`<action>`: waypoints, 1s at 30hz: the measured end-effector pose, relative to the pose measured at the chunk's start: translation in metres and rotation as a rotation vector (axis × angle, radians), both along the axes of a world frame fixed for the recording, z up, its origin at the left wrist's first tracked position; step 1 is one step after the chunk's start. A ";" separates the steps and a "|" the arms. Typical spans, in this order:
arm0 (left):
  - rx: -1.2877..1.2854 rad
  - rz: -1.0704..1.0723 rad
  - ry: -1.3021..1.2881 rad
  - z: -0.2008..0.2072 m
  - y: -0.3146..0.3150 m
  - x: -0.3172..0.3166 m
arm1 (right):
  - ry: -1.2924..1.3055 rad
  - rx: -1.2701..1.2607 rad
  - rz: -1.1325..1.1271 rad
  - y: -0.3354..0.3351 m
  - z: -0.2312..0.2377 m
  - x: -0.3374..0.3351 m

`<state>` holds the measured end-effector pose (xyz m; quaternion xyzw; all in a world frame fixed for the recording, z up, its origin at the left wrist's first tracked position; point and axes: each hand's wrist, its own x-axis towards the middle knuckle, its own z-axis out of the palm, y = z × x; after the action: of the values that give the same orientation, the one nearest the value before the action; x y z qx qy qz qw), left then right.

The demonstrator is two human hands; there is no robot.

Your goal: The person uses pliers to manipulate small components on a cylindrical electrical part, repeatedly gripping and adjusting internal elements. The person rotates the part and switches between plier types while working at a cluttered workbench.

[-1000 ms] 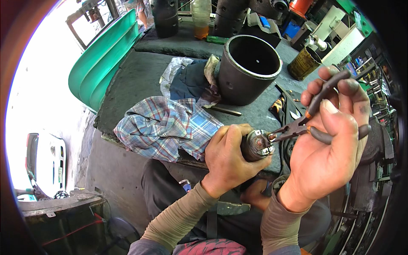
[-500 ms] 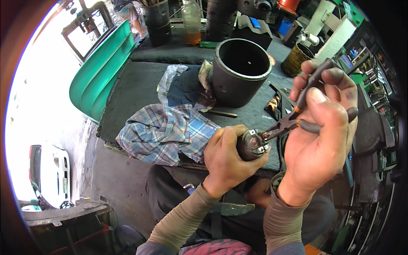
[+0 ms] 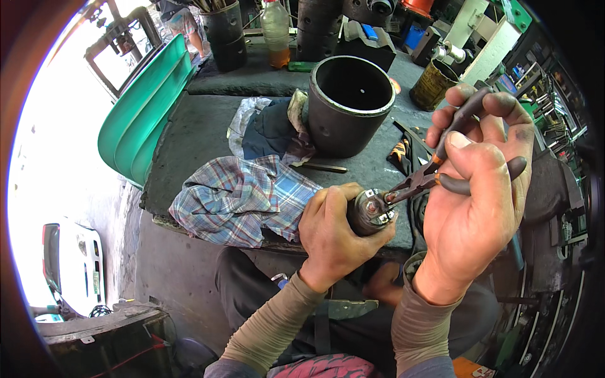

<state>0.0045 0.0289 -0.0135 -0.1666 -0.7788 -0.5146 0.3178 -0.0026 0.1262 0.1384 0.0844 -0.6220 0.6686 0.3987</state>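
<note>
left hand [image 3: 334, 228] clasps a dark cylinder [image 3: 359, 217]; right of the cylinder, right hand [image 3: 472, 206] grips pliers [image 3: 427, 177], tips still at its top, so work stays there; whether they pinch, cannot tell.

Your left hand [image 3: 337, 223] hides part of the dark cylinder [image 3: 366, 214]; the small piece [image 3: 390, 197] at your pliers [image 3: 423, 180] is too tiny to identify. The upper edge crops a person [image 3: 181, 21] and an orange container [image 3: 418, 6].
</note>
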 end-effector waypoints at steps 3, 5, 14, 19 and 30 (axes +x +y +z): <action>-0.004 0.004 0.018 0.001 0.000 -0.001 | 0.009 0.038 -0.025 0.001 0.000 0.000; 0.006 0.005 0.013 0.000 0.000 -0.001 | 0.008 0.054 -0.034 0.001 -0.001 0.001; 0.007 0.006 0.010 0.000 -0.001 0.000 | 0.019 0.084 -0.059 -0.004 -0.003 -0.004; 0.005 -0.001 0.005 0.000 0.000 0.000 | 0.002 0.128 -0.052 -0.007 0.001 -0.003; 0.054 -0.021 -0.008 -0.005 -0.001 -0.001 | 0.042 0.160 -0.038 -0.002 -0.005 -0.022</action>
<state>0.0038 0.0274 -0.0187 -0.1642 -0.7639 -0.5395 0.3137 -0.0243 0.1245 0.1333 0.1182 -0.6664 0.6073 0.4161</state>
